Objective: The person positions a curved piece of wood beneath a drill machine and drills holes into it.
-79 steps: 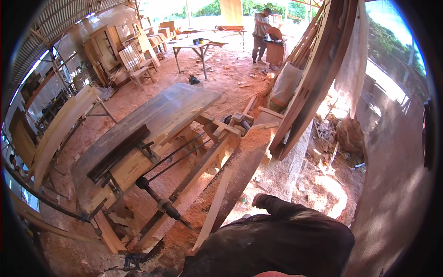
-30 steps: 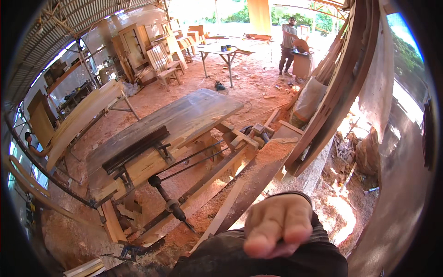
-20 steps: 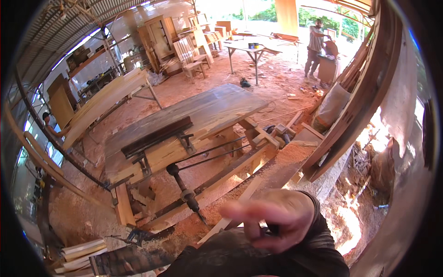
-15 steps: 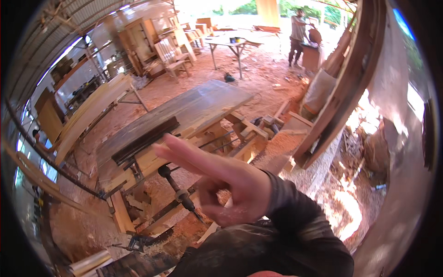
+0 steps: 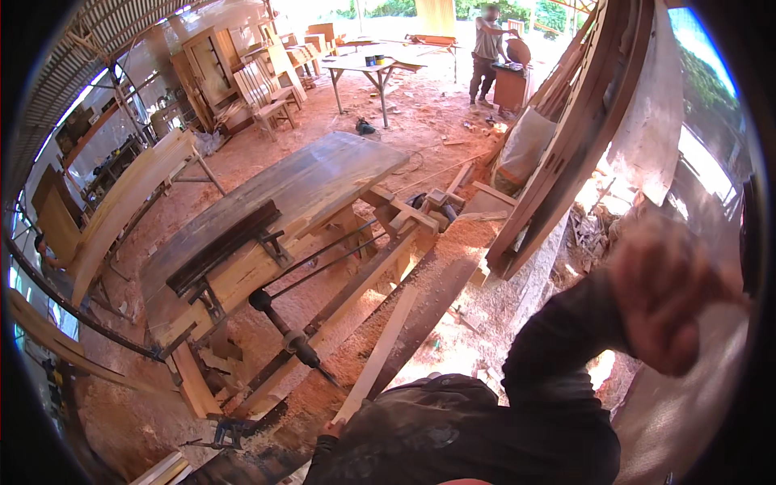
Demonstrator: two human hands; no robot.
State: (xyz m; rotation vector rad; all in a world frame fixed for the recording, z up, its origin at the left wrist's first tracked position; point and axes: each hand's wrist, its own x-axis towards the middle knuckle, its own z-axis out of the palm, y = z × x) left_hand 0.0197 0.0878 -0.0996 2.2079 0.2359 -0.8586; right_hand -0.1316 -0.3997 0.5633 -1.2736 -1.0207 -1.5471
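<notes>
My left hand (image 5: 333, 428) shows only in small part at the lower edge, closed at the near end of a pale wooden strip (image 5: 380, 353). The strip slants away from me over a sawdust-covered dark board (image 5: 436, 303). My right hand (image 5: 667, 293) is raised far out to the right, smeared by motion; its fingers cannot be made out clearly. Left of the strip lies a black-and-grey drill-like tool (image 5: 284, 330), its thin bit pointing toward the strip, with neither hand on it.
A large wooden slab (image 5: 323, 170) bears a dark channel-shaped beam (image 5: 225, 249). Long clamp bars (image 5: 331, 257) cross the timber frame. Tall planks (image 5: 578, 137) lean at the right. Another person (image 5: 487, 52) stands at the far back beside a small cabinet (image 5: 511, 87). Sawdust covers the floor.
My right hand has swung from above the bench out to the far right. The wooden strip and my left hand now show. The whole view has shifted slightly.
</notes>
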